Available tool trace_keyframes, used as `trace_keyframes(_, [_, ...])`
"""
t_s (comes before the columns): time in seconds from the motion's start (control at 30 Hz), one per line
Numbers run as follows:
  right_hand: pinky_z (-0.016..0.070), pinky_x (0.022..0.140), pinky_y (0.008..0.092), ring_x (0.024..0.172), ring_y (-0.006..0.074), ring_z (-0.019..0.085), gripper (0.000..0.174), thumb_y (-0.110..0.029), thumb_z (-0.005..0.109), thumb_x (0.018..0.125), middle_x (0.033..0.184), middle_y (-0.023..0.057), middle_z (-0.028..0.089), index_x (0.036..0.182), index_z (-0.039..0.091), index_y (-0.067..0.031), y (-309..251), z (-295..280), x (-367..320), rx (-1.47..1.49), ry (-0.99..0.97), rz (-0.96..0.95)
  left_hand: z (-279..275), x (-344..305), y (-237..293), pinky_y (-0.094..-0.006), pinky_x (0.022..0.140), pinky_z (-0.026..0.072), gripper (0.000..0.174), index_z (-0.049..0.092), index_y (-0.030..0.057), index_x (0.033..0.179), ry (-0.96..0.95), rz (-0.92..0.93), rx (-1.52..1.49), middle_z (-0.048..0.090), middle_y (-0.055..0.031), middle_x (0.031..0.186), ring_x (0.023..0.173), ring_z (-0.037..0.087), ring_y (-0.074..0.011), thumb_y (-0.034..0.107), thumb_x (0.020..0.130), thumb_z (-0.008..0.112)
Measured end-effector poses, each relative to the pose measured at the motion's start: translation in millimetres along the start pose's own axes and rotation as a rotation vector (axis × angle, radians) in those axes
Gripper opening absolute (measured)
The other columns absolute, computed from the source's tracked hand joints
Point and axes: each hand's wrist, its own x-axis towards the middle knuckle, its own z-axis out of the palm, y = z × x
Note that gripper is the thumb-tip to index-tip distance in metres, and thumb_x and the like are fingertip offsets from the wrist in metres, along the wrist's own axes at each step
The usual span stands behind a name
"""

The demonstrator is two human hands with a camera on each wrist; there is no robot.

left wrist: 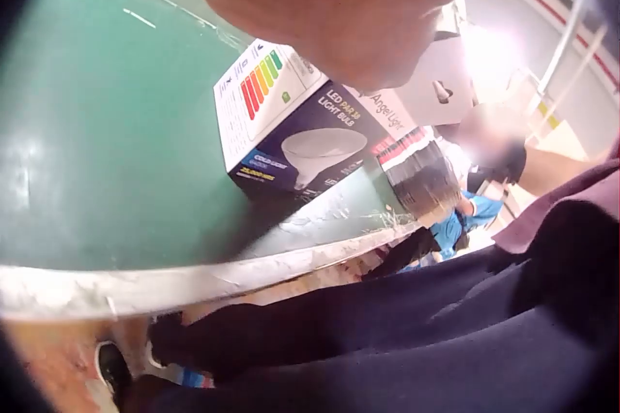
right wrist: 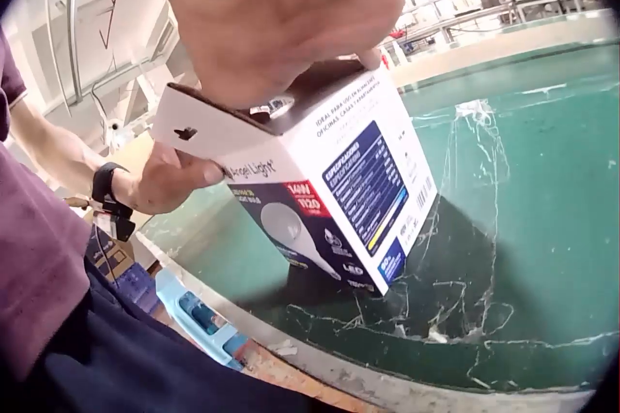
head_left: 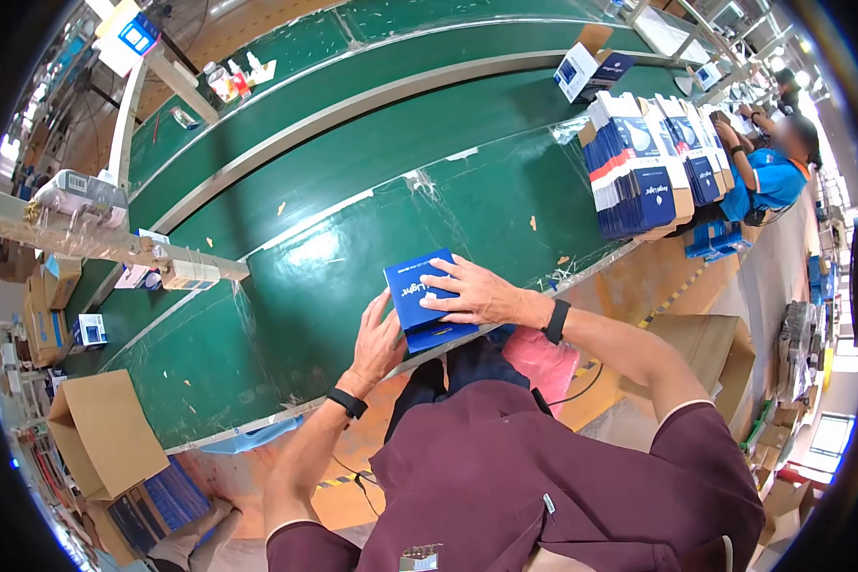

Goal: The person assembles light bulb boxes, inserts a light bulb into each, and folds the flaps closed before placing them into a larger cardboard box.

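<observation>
place: packing workshop | long green workbench (head_left: 324,329) – stacked bulb boxes (head_left: 629,176) – large cardboard carton (head_left: 124,429)

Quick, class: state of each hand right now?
Left hand: open, touching the Angel Light LED bulb box.
Right hand: open, spread over that box's top.

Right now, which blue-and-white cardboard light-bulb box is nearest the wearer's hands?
The blue-and-white box on the green table: right hand over its top, left hand at its side. Other boxes sit farther off.
</observation>
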Motion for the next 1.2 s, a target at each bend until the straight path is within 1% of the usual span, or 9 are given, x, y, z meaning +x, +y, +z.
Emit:
trace_keyframes(0.1, [0.0393, 0.119, 0.0614, 0.145, 0.0394, 0.048, 0.045, -0.034, 0.070, 0.097, 0.155, 0.0094, 0.055, 0.141, 0.065, -0.0252, -2.6, 12.5, -4.1, 0.022, 0.067, 0.017, 9.9, -8.6, 12.7, -0.0550, 0.117, 0.0429, 0.075, 0.054, 0.0018, 0.146, 0.140, -0.099, -0.070, 0.061, -0.0198, 0.147, 0.149, 0.045, -0.0457, -0.008, 0.075, 0.075])
trace_keyframes(0.5, [0.0335, 0.123, 0.0634, 0.149, 0.0381, 0.046, 0.041, -0.031, 0.073, 0.095, 0.156, 0.0060, 0.056, 0.135, 0.070, -0.0230, 2.7, 21.2, -9.0, 0.097, 0.104, 0.027, 21.1, -9.6, 42.9, -0.0511, 0.113, 0.0490, 0.069, 0.057, 0.0022, 0.146, 0.380, -0.433, -0.197, 0.056, -0.0300, 0.149, 0.136, 0.058, -0.0468, -0.004, 0.080, 0.074])
trace_keyframes(0.67, [0.0270, 0.127, 0.0634, 0.154, 0.0368, 0.039, 0.045, -0.037, 0.066, 0.100, 0.159, 0.0071, 0.053, 0.142, 0.065, -0.0209, 3.4, 18.3, -11.2, 0.161, 0.014, 0.037, 13.2, -15.9, 17.7, -0.0551, 0.115, 0.0462, 0.060, 0.064, 0.0149, 0.143, 0.163, -0.108, 0.190, 0.053, -0.0262, 0.154, 0.140, 0.054, -0.0482, -0.005, 0.086, 0.068])
trace_keyframes(0.77, [0.0234, 0.129, 0.0605, 0.156, 0.0371, 0.036, 0.049, -0.025, 0.061, 0.101, 0.162, 0.0132, 0.049, 0.149, 0.059, -0.0119, -1.2, -1.9, -13.4, 0.240, -0.061, 0.043, 11.9, -23.7, 4.8, -0.0567, 0.116, 0.0441, 0.057, 0.065, 0.0193, 0.142, 0.076, -0.034, 0.231, 0.053, -0.0236, 0.155, 0.143, 0.051, -0.0475, 0.000, 0.089, 0.068])
trace_keyframes(0.87, [0.0238, 0.130, 0.0566, 0.157, 0.0369, 0.034, 0.058, -0.009, 0.055, 0.095, 0.163, 0.0180, 0.045, 0.153, 0.053, -0.0044, 3.6, -9.5, -34.5, 0.423, -0.041, 0.026, 7.7, -27.8, -3.8, -0.0573, 0.117, 0.0428, 0.055, 0.066, 0.0216, 0.142, 0.032, 0.008, 0.275, 0.053, -0.0230, 0.156, 0.145, 0.049, -0.0470, 0.005, 0.089, 0.070])
trace_keyframes(0.9, [0.0239, 0.131, 0.0548, 0.158, 0.0361, 0.033, 0.066, -0.003, 0.054, 0.086, 0.164, 0.0178, 0.045, 0.152, 0.053, -0.0022, 1.8, -10.8, -39.7, 0.384, -0.048, 0.009, 6.7, -27.4, -3.6, -0.0574, 0.118, 0.0425, 0.055, 0.066, 0.0223, 0.142, 0.025, 0.017, 0.286, 0.053, -0.0231, 0.156, 0.145, 0.049, -0.0469, 0.007, 0.089, 0.071])
trace_keyframes(1.03, [0.0272, 0.128, 0.0551, 0.158, 0.0334, 0.036, 0.068, -0.006, 0.061, 0.083, 0.164, 0.0124, 0.047, 0.151, 0.055, -0.0061, 2.0, -7.1, -44.6, 0.191, -0.119, 0.013, -4.9, -17.0, -3.5, -0.0582, 0.117, 0.0426, 0.064, 0.065, 0.0245, 0.142, -0.017, 0.019, 0.218, 0.048, -0.0286, 0.157, 0.143, 0.049, -0.0499, 0.013, 0.081, 0.079])
trace_keyframes(1.13, [0.0292, 0.126, 0.0571, 0.157, 0.0323, 0.038, 0.066, -0.010, 0.066, 0.085, 0.164, 0.0084, 0.048, 0.151, 0.057, -0.0105, 9.1, 5.4, -46.3, 0.183, -0.059, -0.004, -10.1, -9.6, -8.9, -0.0556, 0.114, 0.0470, 0.070, 0.064, 0.0247, 0.143, -0.051, 0.041, 0.129, 0.043, -0.0331, 0.159, 0.142, 0.050, -0.0512, 0.005, 0.077, 0.078])
trace_keyframes(1.2, [0.0304, 0.124, 0.0605, 0.155, 0.0327, 0.039, 0.059, -0.016, 0.071, 0.087, 0.162, 0.0053, 0.050, 0.145, 0.062, -0.0167, 10.1, 9.1, -44.8, 0.134, -0.046, 0.011, -7.8, -3.3, -2.7, -0.0548, 0.115, 0.0459, 0.074, 0.062, 0.0257, 0.148, -0.118, -0.050, -0.032, 0.026, -0.0381, 0.166, 0.144, 0.046, -0.0542, 0.010, 0.079, 0.081])
